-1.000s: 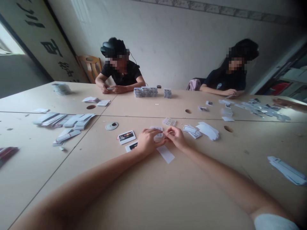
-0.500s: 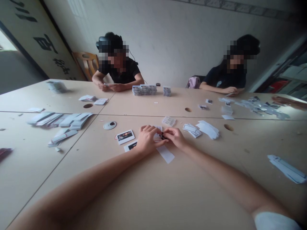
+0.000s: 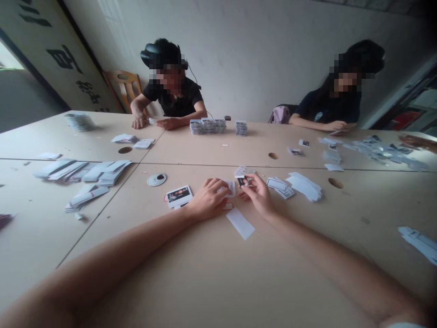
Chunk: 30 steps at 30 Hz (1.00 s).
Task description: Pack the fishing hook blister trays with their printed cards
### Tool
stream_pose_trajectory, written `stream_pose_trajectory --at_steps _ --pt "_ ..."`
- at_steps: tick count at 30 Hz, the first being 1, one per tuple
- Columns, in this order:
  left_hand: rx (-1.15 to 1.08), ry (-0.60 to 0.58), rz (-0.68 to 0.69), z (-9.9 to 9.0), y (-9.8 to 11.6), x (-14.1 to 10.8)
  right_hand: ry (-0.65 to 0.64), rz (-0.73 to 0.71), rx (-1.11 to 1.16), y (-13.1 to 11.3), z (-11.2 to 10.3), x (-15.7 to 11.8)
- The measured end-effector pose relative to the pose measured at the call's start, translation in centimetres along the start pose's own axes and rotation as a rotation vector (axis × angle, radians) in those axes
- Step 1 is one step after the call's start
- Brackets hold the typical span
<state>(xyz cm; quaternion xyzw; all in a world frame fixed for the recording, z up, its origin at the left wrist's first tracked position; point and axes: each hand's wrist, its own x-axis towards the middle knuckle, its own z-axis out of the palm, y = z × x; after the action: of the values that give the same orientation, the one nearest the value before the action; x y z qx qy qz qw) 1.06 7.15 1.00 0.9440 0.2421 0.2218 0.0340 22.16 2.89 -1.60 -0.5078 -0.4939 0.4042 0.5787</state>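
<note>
Between the thumb and fingers of my right hand [image 3: 257, 193] is a small black-and-white card [image 3: 241, 181], raised a little above the table. My left hand [image 3: 210, 197] lies to its left, fingers bent down over a white card [image 3: 231, 187] that sticks out past the fingertips. A red-edged piece [image 3: 228, 207] shows below those fingers, partly covered. Nearer to me lies a plain white paper strip [image 3: 241, 223]. Left of my left hand is a white-bordered picture card [image 3: 179, 197], with another mostly hidden under it and my wrist.
Behind my right hand sits a clear plastic case [image 3: 244, 171]. Rightward lie black-framed cards [image 3: 280, 187] and white slips [image 3: 305, 186]. A round white disc [image 3: 157, 179] and card piles [image 3: 85, 171] are leftward. Two people sit opposite, near stacked packs [image 3: 207, 126].
My hands were together over a dark piece; my right hand has moved away rightward with the small card. My left hand stays low. The left co-worker's one hand has dropped to the table.
</note>
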Motion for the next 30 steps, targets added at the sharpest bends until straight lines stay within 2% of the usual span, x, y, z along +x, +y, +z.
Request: stream_pose_trajectory --at_steps 5,10,19,23,30 --pt "0.043 0.008 -0.051 -0.2 -2.1 0.1 0.036 -0.094 -0.062 0.3 0.6 0.4" --pt "0.037 0.025 -0.134 0.0 -1.9 0.4 0.021 -0.177 -0.087 0.6 1.8 1.9" --pt "0.009 -0.1 -0.167 0.9 -2.3 0.0 -0.003 -0.179 -0.059 0.4 1.8 2.1" --pt "0.008 -0.049 -0.158 0.7 -2.0 0.2 0.011 -0.183 -0.032 0.2 1.7 2.0" --pt "-0.04 0.043 -0.121 -0.3 -1.1 0.3 0.152 -0.182 0.013 -0.2 1.3 2.2"
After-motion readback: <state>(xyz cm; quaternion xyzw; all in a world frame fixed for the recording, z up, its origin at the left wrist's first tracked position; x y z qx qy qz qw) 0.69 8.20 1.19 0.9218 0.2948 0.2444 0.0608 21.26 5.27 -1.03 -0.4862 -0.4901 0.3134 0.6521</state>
